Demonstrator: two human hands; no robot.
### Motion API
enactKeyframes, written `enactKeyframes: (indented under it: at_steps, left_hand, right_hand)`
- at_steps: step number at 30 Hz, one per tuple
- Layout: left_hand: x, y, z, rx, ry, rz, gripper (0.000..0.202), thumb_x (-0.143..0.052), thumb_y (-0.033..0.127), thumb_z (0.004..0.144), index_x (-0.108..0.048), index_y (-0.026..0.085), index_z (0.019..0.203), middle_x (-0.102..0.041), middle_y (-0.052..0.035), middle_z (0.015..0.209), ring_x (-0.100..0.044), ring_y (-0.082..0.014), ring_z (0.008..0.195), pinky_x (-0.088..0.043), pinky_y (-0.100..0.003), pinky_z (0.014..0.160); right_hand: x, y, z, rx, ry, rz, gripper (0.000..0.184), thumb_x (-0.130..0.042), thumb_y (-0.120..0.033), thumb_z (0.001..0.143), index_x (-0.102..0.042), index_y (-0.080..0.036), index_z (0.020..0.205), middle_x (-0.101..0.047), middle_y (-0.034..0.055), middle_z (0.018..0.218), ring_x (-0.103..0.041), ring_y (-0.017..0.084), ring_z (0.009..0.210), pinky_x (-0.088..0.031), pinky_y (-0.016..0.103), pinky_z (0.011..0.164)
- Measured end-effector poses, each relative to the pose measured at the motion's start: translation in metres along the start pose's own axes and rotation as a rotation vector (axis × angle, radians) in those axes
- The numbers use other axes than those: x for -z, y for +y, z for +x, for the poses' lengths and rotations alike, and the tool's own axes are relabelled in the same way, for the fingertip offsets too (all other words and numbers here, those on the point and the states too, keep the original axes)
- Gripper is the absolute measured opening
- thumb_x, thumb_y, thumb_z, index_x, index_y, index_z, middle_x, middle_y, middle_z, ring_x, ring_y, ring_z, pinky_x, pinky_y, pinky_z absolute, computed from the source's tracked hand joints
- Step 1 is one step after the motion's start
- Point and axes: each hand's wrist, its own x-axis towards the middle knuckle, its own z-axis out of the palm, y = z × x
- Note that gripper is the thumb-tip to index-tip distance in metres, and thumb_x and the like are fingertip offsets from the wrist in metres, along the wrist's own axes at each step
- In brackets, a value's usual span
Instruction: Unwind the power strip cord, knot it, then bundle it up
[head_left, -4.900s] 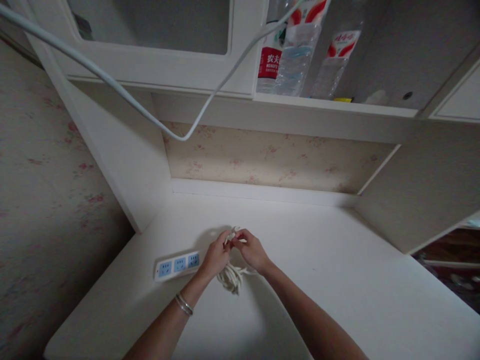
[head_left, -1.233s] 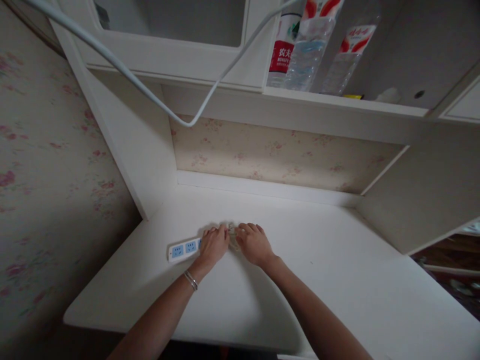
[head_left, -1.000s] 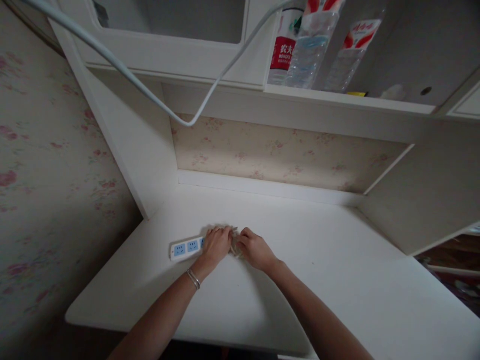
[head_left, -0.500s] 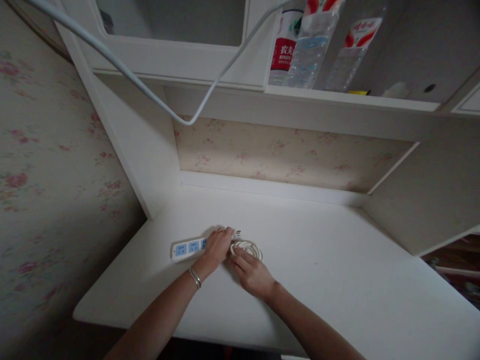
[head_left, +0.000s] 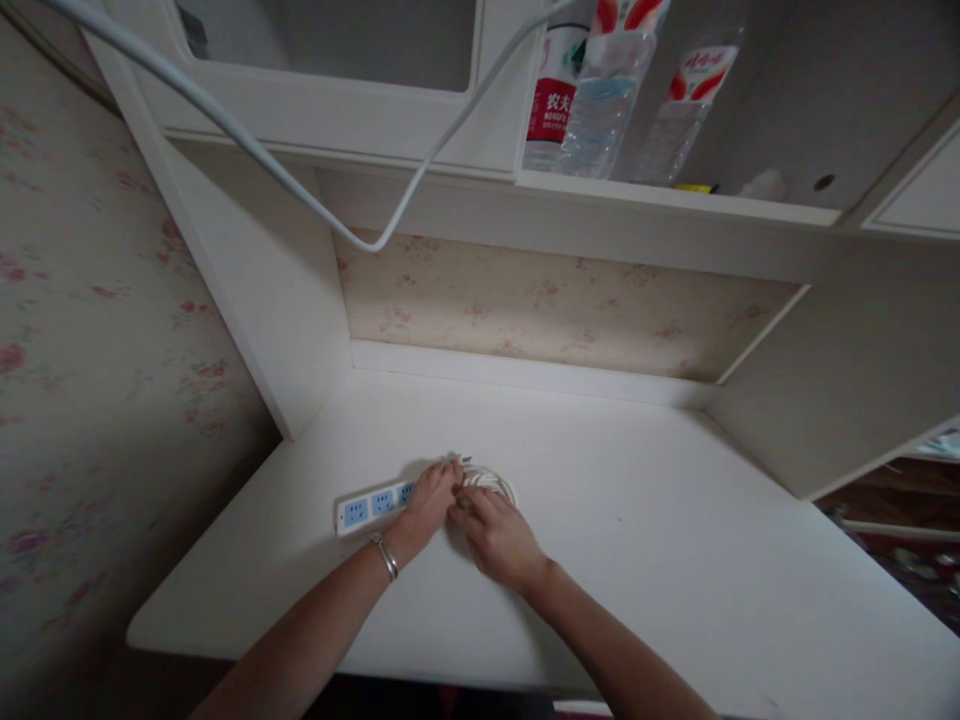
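Observation:
A white power strip [head_left: 373, 507] with blue sockets lies on the white desk [head_left: 592, 530], its right end covered by my left hand [head_left: 435, 497]. The fingers of that hand are closed around the power cord beside the strip's end, close to the plug [head_left: 465, 461], whose prongs stick out past the fingertips. My right hand [head_left: 501, 540] is closed on the near left side of the white coiled power cord [head_left: 495, 482]. Both hands' fingertips nearly meet between strip and coil. Exactly how the cord runs under the fingers is hidden.
Overhead, a thick white cable [head_left: 300, 205] hangs in a bend in front of the cabinet. Several plastic bottles [head_left: 604, 105] stand on the shelf [head_left: 675, 203] above the desk. Flowered wallpaper [head_left: 112, 300] covers the left wall. A side panel [head_left: 847, 360] closes off the right.
The plug has tilted, with less of it showing beyond my left fingertips. My right hand has shifted slightly along the coil towards my left hand. The camera view has turned slightly.

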Motion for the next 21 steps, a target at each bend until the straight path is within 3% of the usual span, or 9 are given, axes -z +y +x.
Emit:
enactKeyframes:
  at_steps: [4, 9, 15, 21]
  left_hand:
    - [0.003, -0.001, 0.005, 0.051, 0.011, -0.061, 0.033, -0.032, 0.015, 0.093, -0.063, 0.011, 0.105, -0.067, -0.0179, 0.103, -0.062, -0.0250, 0.098, -0.044, -0.036, 0.089]
    - [0.009, -0.002, 0.009, 0.103, 0.046, -0.209, 0.041, -0.027, 0.034, 0.097, -0.065, 0.018, 0.100, -0.070, -0.0115, 0.098, -0.065, -0.0218, 0.090, -0.045, -0.031, 0.080]
    - [0.011, -0.006, 0.021, 0.148, 0.044, -0.387, 0.040, -0.035, 0.038, 0.094, -0.068, 0.016, 0.089, -0.071, -0.0100, 0.086, -0.065, -0.0197, 0.078, -0.043, -0.027, 0.070]
    - [0.002, -0.007, 0.034, 0.161, 0.024, -0.526, 0.031, -0.042, 0.032, 0.089, -0.067, 0.015, 0.087, -0.071, -0.0075, 0.083, -0.063, -0.0179, 0.074, -0.041, -0.024, 0.064]
  right_hand:
    - [-0.003, 0.021, -0.002, -0.060, 0.125, -0.009, 0.035, -0.046, -0.005, 0.084, -0.061, -0.017, 0.115, -0.060, 0.0102, 0.122, -0.048, 0.024, 0.117, -0.045, 0.043, 0.099]
    - [-0.004, 0.046, -0.009, -0.110, 0.241, 0.029, 0.055, -0.039, 0.004, 0.077, -0.056, -0.019, 0.125, -0.058, 0.0068, 0.127, -0.046, 0.021, 0.123, -0.043, 0.043, 0.105]
    - [-0.016, 0.070, -0.021, -0.147, 0.328, 0.050, 0.054, -0.037, 0.000, 0.084, -0.052, -0.025, 0.130, -0.057, 0.0042, 0.129, -0.047, 0.017, 0.125, -0.045, 0.039, 0.104]
    - [-0.017, 0.063, -0.022, -0.263, 0.361, 0.048, 0.037, -0.041, -0.010, 0.089, -0.058, -0.024, 0.119, -0.060, 0.0075, 0.118, -0.055, 0.019, 0.112, -0.049, 0.037, 0.096]
